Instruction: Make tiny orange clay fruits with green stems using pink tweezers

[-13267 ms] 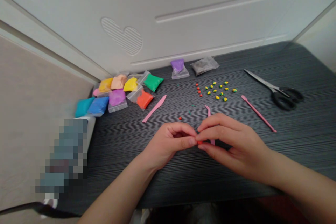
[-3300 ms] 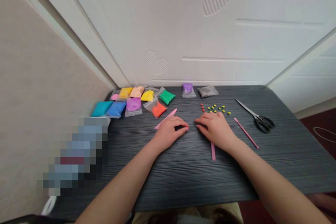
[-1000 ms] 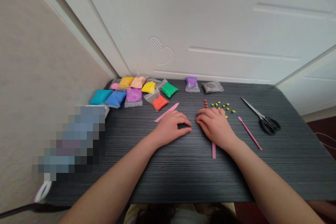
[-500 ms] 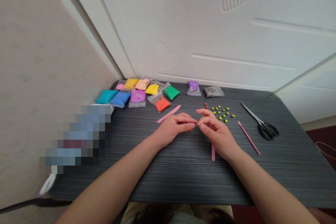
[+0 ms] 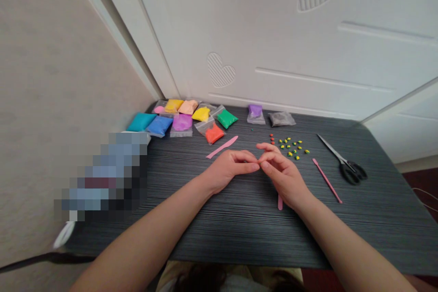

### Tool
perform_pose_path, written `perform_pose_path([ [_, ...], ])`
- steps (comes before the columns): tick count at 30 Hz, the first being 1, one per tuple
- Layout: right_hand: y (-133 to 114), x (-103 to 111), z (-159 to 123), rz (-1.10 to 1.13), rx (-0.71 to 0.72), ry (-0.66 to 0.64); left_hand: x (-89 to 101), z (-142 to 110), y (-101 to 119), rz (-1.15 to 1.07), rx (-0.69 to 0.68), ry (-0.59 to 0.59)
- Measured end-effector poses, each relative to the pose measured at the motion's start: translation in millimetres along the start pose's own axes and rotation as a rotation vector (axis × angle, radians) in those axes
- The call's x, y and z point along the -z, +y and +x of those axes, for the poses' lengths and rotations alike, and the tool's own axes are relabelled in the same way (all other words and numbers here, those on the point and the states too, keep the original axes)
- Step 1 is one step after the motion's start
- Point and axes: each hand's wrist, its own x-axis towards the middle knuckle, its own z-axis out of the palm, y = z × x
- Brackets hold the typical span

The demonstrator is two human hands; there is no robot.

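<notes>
My left hand [image 5: 232, 169] is closed in a pinch, thumb and index finger together. Its fingertips meet those of my right hand [image 5: 285, 173] above the middle of the table. My right hand also pinches, with its outer fingers loosely raised. Whatever lies between the fingertips is too small and covered to make out. Just beyond my right hand are several small yellow-and-green clay pieces [image 5: 289, 153] and a short column of small red clay pieces [image 5: 272, 139]. A pink flat stick [image 5: 280, 202] shows partly beneath my right hand.
A pink plastic knife [image 5: 222, 147] lies left of my hands. To the right are a thin pink modelling tool [image 5: 327, 181] and black-handled scissors [image 5: 345, 164]. Bags of coloured clay, among them a red one [image 5: 214, 134] and a green one [image 5: 227, 118], line the dark table's [image 5: 219, 232] back.
The fingertips of both hands have come together. A small red piece that showed under my left fingers is now out of sight. The whole view has shifted slightly.
</notes>
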Motion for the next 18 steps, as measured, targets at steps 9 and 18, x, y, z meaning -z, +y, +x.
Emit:
perform_pose_path([
  [9,-8,17,0,-0.487,0.226,0.103,6.2,0,7,0.413,-0.124,0.022],
  [18,-4,20,-1,-0.947,0.435,0.077,8.5,-1,5,0.779,-0.323,0.093],
])
